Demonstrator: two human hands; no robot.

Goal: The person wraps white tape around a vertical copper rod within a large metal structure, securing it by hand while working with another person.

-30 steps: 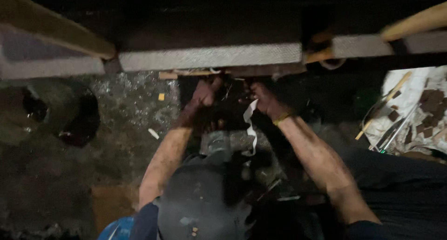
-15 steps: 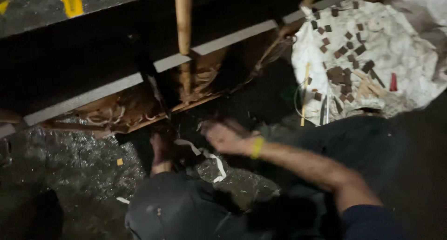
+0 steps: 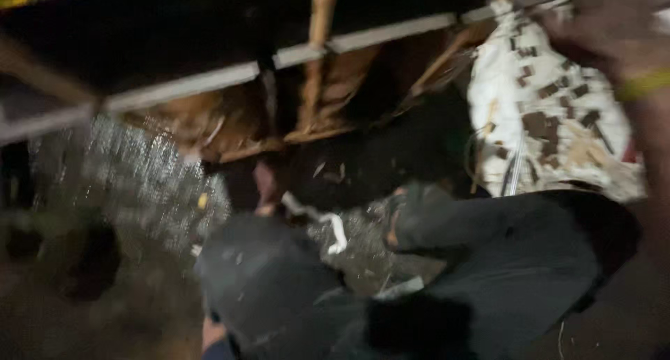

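The picture is blurred and dark. My right hand is raised at the top right, with a yellow band on its wrist; blur hides its fingers. My left hand shows only as a pinkish shape low on the ground, beside a white strip lying on wet gravel. Whether it touches the strip I cannot tell. My dark-trousered knee fills the lower middle, and a foot in a sandal rests to its right.
A white sack strewn with brown pieces lies at the right. A wooden pole stands upright against a grey concrete ledge. Brown debris sits under the ledge. Wet gravel spreads to the left.
My right hand has lifted from the ground by the white strip up to the top right. The view has swung and closed in, and the sack now sits lower and nearer.
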